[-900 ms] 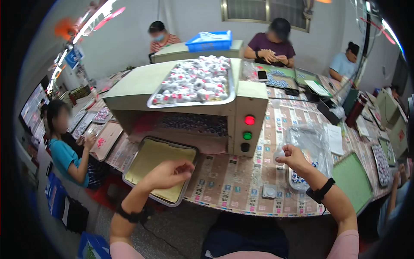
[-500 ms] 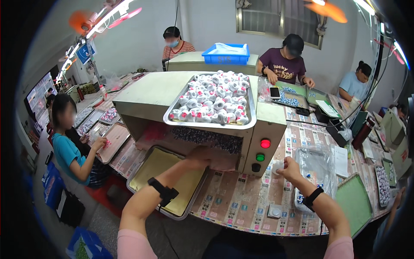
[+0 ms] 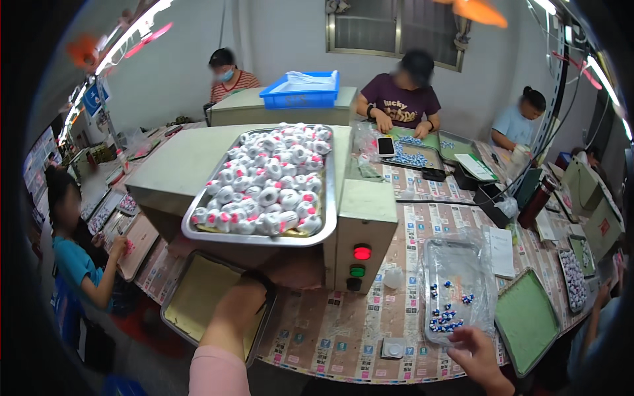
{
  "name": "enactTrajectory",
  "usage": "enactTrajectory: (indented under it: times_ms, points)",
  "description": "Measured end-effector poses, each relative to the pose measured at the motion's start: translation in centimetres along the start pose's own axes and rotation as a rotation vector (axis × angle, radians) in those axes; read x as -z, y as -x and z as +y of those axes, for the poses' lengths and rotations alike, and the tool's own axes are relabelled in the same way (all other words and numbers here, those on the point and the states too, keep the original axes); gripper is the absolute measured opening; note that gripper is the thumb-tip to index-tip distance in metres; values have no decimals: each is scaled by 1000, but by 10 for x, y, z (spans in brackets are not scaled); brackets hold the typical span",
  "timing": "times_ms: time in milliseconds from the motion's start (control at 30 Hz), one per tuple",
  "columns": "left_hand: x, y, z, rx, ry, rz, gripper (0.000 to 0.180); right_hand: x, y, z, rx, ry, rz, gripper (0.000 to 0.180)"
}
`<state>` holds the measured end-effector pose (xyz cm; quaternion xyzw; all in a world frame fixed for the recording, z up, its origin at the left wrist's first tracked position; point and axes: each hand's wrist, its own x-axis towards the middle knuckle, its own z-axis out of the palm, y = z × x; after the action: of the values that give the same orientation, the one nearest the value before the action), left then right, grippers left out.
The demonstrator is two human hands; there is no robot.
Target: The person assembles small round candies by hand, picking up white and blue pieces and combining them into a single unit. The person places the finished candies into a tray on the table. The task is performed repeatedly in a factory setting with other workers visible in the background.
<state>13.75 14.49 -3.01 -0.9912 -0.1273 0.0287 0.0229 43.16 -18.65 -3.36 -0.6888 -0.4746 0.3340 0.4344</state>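
Observation:
My left hand reaches into the dark opening under the box-shaped machine; its fingers are hidden in there. Below that wrist lies a metal tray with a yellowish lining. My right hand hovers at the near edge of a plastic-lined metal tray, fingers apart and nothing seen in them. Small blue-and-white pieces lie in that tray, mostly towards its near end. A small translucent white cup-like thing stands on the table beside the machine.
Atop the machine sits a metal tray heaped with white-and-pink pieces. Its front has a red light and a green button. A small square device lies near the table edge; a green tray is at right. Several people work around.
My right hand has let go of the white cup-like thing and come nearer, towards the plastic-lined tray. My left hand stays in the machine opening. The view has shifted.

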Motion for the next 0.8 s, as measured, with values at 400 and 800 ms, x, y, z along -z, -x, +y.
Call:
enactTrajectory:
  times_ms: [400, 800]
  points:
    - [0, -24, 0, -60, 49, -223, 26, 0, 71, 34, -253, -179, 155, 34]
    - [-9, -31, 5, 7, 117, -150, 28, 1, 72, 29, -108, -99, 262, 30]
